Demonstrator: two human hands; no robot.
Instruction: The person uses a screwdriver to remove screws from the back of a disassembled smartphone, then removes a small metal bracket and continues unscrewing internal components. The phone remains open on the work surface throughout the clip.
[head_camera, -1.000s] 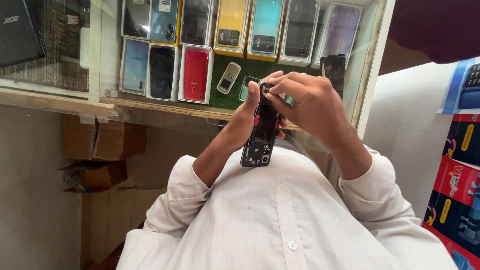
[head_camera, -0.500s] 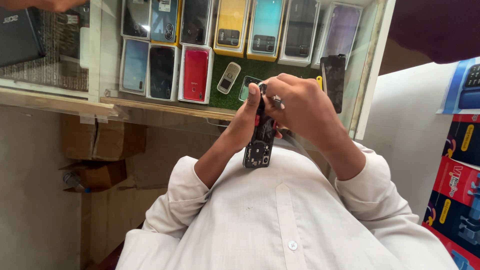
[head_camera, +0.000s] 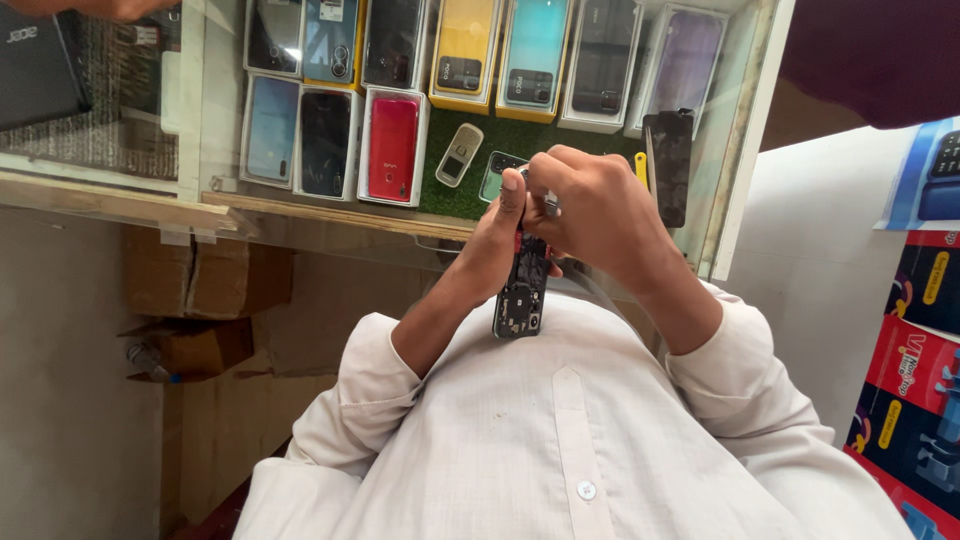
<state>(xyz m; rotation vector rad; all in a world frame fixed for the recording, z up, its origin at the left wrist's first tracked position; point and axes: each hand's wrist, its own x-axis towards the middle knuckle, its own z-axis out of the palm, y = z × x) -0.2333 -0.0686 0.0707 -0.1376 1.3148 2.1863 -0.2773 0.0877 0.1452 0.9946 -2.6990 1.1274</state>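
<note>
The person holds an opened mobile phone (head_camera: 522, 290) upright at chest height, in front of a white shirt (head_camera: 560, 440) and just short of the glass display counter (head_camera: 330, 215). The phone's back is off and its inner boards show dark.

Left hand (head_camera: 497, 232): closed around the phone's upper part, thumb raised along its left edge, gripping it from the side. Right hand (head_camera: 600, 215): fingers curled and pressed together over the top of the phone, apparently pinching a small metallic tool or part at the top end; the item itself is too small and too covered to identify.

Change over the last second: the green-tipped object seen at the right hand's fingers 1 second ago no longer shows, and the right hand has closed further over the phone's top. The phone has stayed in the same position, lower end hanging free. Judgement: work has moved to fine handling at the phone's upper end, with the left hand serving only as a clamp.

Surroundings: under the counter glass lie boxed smartphones, among them a red phone (head_camera: 393, 148) and a yellow box (head_camera: 465, 50), plus a small grey keypad phone (head_camera: 459, 155) on green matting. A black phone panel (head_camera: 668, 165) stands beside the right hand. Cardboard boxes (head_camera: 200, 290) sit below the counter.
</note>
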